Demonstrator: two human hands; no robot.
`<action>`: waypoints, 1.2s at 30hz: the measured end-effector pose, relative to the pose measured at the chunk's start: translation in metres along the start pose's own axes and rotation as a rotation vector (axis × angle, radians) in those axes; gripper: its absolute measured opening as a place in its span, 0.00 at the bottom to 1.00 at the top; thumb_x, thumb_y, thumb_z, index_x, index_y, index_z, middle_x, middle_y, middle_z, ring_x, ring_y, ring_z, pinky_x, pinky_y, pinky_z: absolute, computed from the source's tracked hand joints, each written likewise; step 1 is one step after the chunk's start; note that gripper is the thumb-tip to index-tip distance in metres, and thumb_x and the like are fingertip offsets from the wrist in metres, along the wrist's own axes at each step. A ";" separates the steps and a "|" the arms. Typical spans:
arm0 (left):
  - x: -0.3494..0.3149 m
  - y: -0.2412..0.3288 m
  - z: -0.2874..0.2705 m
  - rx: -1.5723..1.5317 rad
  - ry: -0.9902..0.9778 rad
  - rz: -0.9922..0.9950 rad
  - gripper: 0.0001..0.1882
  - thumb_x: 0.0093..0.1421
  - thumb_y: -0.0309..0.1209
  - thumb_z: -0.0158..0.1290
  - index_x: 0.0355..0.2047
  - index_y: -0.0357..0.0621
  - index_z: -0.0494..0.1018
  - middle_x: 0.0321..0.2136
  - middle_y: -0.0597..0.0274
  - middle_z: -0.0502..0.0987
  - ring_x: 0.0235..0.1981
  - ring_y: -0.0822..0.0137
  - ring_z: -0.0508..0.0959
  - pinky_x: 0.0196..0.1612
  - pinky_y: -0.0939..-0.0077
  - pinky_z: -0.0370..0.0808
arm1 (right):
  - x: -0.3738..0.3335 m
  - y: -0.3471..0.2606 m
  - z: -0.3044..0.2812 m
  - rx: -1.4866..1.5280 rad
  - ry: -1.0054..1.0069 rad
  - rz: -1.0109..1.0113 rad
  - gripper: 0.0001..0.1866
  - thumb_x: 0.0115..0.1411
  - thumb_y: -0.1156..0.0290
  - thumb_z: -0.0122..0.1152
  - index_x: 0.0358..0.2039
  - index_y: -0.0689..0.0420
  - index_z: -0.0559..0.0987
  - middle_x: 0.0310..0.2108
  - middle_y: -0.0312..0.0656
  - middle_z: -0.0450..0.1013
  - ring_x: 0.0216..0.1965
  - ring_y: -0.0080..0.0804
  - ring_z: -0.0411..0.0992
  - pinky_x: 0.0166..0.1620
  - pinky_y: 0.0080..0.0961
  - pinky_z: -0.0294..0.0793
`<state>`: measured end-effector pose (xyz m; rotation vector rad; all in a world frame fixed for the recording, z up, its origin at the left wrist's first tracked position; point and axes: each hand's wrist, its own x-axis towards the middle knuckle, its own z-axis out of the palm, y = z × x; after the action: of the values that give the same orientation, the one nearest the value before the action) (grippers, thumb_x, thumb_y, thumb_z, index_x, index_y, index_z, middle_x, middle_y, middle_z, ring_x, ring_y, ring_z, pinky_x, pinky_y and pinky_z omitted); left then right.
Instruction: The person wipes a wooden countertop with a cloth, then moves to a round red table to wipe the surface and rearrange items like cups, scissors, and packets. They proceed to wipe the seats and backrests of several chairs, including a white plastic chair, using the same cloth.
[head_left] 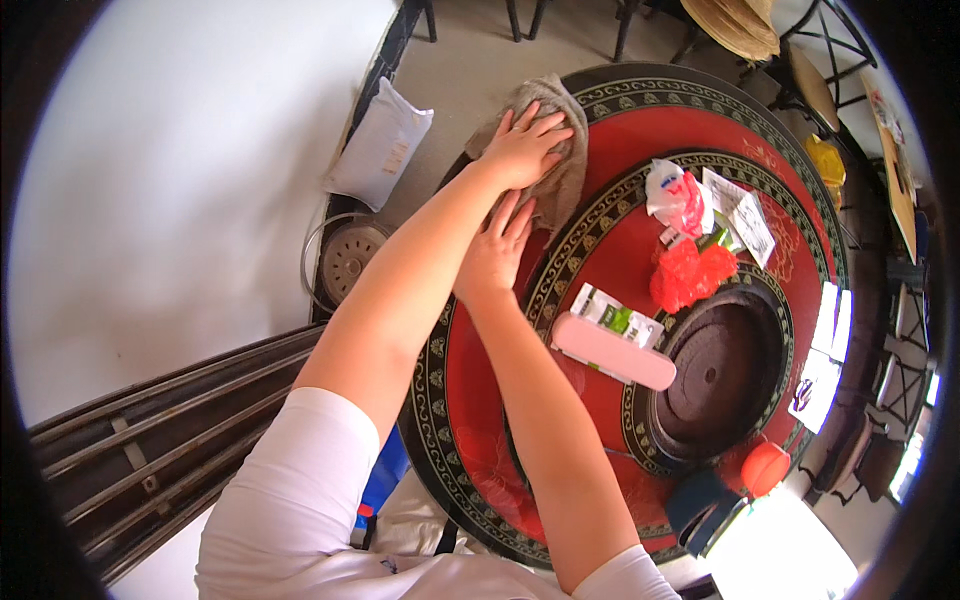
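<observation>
A grey-brown cloth [570,185] lies bunched over the far left rim of a round red table [640,135] with a dark patterned border. My left hand [525,145] rests flat on the cloth, its fingers spread and pointing to the right. Just nearer to me, my right hand [492,258] is laid at the cloth's near edge with the fingers stretched out. Its fingertips partly meet the cloth, and neither hand is closed around it.
On the raised inner turntable lie a pink case [612,350], a white-green packet [615,318], a red plastic bag [692,275], a white bag [672,190] and papers [742,215]. A round dark recess [715,375] sits in the middle. A white pillow-like sack [385,145] leans against the wall.
</observation>
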<state>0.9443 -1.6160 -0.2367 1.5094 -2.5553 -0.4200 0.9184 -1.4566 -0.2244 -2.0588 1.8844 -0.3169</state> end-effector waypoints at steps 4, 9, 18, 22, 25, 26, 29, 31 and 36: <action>-0.063 0.018 0.000 0.025 -0.079 -0.095 0.26 0.68 0.43 0.47 0.65 0.60 0.61 0.71 0.66 0.53 0.73 0.53 0.44 0.72 0.44 0.41 | -0.062 -0.024 0.001 -0.065 -0.120 0.026 0.51 0.58 0.41 0.54 0.70 0.64 0.51 0.71 0.67 0.34 0.71 0.69 0.34 0.70 0.55 0.42; -0.186 0.031 0.023 0.078 -0.043 -0.116 0.28 0.67 0.44 0.48 0.66 0.63 0.57 0.71 0.68 0.49 0.73 0.52 0.43 0.71 0.44 0.43 | -0.179 -0.028 -0.023 0.040 -0.364 -0.046 0.54 0.53 0.43 0.63 0.69 0.64 0.53 0.72 0.60 0.35 0.72 0.62 0.37 0.71 0.48 0.45; -0.432 0.179 0.035 -0.036 -0.397 -0.227 0.31 0.71 0.49 0.36 0.71 0.57 0.51 0.73 0.63 0.42 0.73 0.49 0.38 0.71 0.48 0.37 | -0.451 0.083 -0.069 0.083 -0.410 -0.247 0.39 0.57 0.51 0.60 0.67 0.51 0.64 0.73 0.44 0.44 0.73 0.45 0.42 0.71 0.42 0.46; -0.509 0.304 0.045 0.085 -0.571 -0.074 0.36 0.68 0.51 0.42 0.72 0.56 0.49 0.73 0.60 0.44 0.72 0.44 0.44 0.69 0.43 0.44 | -0.573 0.174 -0.110 0.105 -0.362 -0.195 0.30 0.60 0.50 0.58 0.61 0.47 0.72 0.71 0.38 0.51 0.72 0.39 0.46 0.72 0.41 0.43; -0.524 0.398 0.075 0.047 -0.665 0.146 0.38 0.66 0.52 0.44 0.72 0.58 0.48 0.73 0.60 0.45 0.71 0.45 0.47 0.68 0.41 0.45 | -0.651 0.241 -0.133 0.084 -0.349 0.029 0.25 0.61 0.51 0.57 0.57 0.46 0.75 0.70 0.35 0.54 0.71 0.41 0.50 0.73 0.42 0.41; -0.522 0.427 0.084 -0.003 -0.652 0.229 0.37 0.66 0.51 0.45 0.72 0.58 0.48 0.73 0.61 0.45 0.71 0.46 0.48 0.68 0.42 0.46 | -0.669 0.262 -0.142 0.053 -0.361 0.115 0.24 0.61 0.51 0.58 0.55 0.47 0.76 0.69 0.35 0.56 0.70 0.41 0.52 0.73 0.42 0.42; -0.493 0.507 0.108 -0.172 -0.573 0.437 0.37 0.65 0.45 0.48 0.72 0.59 0.49 0.73 0.61 0.45 0.70 0.48 0.51 0.68 0.43 0.49 | -0.703 0.327 -0.156 0.117 0.003 0.344 0.13 0.55 0.63 0.64 0.38 0.56 0.81 0.58 0.44 0.67 0.66 0.50 0.57 0.69 0.49 0.52; -0.469 0.554 0.114 -0.218 -0.509 0.444 0.36 0.64 0.41 0.51 0.71 0.59 0.51 0.73 0.61 0.46 0.69 0.48 0.53 0.67 0.44 0.52 | -0.707 0.367 -0.161 -0.022 0.154 0.515 0.13 0.56 0.65 0.64 0.38 0.59 0.78 0.56 0.49 0.67 0.63 0.52 0.60 0.67 0.51 0.55; -0.475 0.605 0.125 0.018 -0.361 0.376 0.32 0.62 0.37 0.54 0.66 0.57 0.61 0.71 0.58 0.49 0.66 0.50 0.58 0.61 0.45 0.59 | -0.680 0.371 -0.164 0.061 0.328 0.774 0.31 0.60 0.54 0.61 0.59 0.55 0.69 0.66 0.54 0.57 0.69 0.48 0.52 0.70 0.52 0.45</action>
<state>0.6377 -0.9038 -0.1593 0.9908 -3.0368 -0.6663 0.4466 -0.8227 -0.1771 -1.1419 2.6423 -0.5120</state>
